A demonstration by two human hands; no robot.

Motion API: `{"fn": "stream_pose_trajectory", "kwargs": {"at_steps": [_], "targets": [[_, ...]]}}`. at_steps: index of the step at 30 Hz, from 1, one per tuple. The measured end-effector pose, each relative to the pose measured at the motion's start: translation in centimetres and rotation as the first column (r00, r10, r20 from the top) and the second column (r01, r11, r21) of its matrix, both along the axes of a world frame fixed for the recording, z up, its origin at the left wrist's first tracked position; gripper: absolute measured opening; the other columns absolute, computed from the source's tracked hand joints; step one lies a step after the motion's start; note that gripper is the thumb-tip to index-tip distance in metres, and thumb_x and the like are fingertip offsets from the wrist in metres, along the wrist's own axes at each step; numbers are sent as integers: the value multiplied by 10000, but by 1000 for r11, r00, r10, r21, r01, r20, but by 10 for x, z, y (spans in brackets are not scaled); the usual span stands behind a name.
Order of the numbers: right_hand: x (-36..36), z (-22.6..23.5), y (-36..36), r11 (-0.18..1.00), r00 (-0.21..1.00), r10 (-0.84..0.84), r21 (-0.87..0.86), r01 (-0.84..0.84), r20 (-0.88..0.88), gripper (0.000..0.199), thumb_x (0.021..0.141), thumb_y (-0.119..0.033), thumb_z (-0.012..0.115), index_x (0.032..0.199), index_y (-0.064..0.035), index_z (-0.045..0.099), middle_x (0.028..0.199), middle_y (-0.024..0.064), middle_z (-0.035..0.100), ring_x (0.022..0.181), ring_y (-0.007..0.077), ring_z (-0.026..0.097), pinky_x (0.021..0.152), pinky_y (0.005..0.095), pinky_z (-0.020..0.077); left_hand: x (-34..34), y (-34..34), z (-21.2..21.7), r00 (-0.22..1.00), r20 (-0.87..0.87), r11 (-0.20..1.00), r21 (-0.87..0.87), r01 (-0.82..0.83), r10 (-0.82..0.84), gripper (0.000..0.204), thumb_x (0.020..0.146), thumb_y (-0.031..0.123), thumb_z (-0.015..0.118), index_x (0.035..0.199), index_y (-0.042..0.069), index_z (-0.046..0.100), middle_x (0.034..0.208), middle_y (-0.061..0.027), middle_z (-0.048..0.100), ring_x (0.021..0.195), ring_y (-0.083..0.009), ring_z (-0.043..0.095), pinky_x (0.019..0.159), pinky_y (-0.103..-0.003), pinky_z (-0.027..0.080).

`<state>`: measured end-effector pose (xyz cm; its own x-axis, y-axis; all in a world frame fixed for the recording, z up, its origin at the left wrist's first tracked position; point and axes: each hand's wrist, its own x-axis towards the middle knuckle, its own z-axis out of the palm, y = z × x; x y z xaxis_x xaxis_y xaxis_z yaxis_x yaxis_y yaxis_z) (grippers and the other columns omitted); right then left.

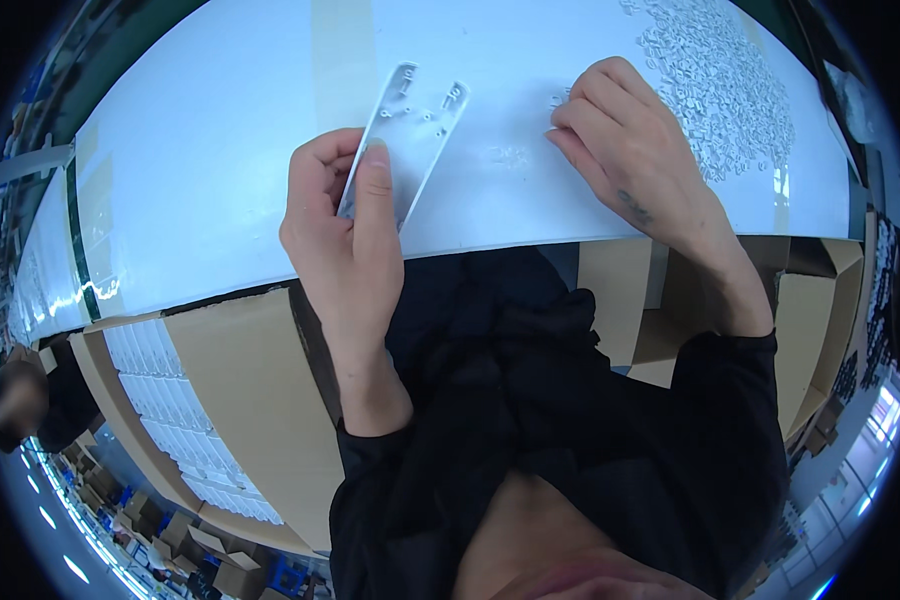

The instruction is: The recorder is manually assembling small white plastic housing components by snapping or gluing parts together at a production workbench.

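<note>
My left hand grips a white plastic housing half over the table, thumb on its inner face and fingers behind it. The shell is long, with a notch at its far end and several small posts inside. To the right, my right hand is closed, its fingertips pinched low over the table. A few small clear plastic pieces show beside those fingertips; whatever the fingers hold is hidden. Beyond this hand spreads a large pile of similar small clear pieces.
The white table curves across the view. Below its left edge, a cardboard box holds rows of white plastic parts. Another open cardboard box stands below right. Another person is at far left.
</note>
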<state>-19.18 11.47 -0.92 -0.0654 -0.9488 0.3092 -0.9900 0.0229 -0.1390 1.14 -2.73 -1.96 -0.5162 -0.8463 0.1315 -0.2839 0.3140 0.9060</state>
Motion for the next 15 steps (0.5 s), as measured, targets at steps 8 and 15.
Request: {"fn": "stream_pose_trajectory", "kwargs": {"at_steps": [8,15], "targets": [[44,19,-31,994,782,-38,-59,94,622,124,864,41,664,987,47,664,903,101,672,709,197,562,679,273,470,-2,10,-3,834,-531,522,759,389,149,361,1055,152,493,1360,-38,463,1102,-148,640,802,-166,649,748,-272,561],[66,10,-50,967,785,-42,-172,187,618,118,847,63,636,961,53,661,871,92,632,724,170,541,659,273,444,0,14,5,786,-614,585,666,463,76,329,1059,162,459,1308,-48,513,1078,-120,631,905,-146,604,814,-249,476]]}}
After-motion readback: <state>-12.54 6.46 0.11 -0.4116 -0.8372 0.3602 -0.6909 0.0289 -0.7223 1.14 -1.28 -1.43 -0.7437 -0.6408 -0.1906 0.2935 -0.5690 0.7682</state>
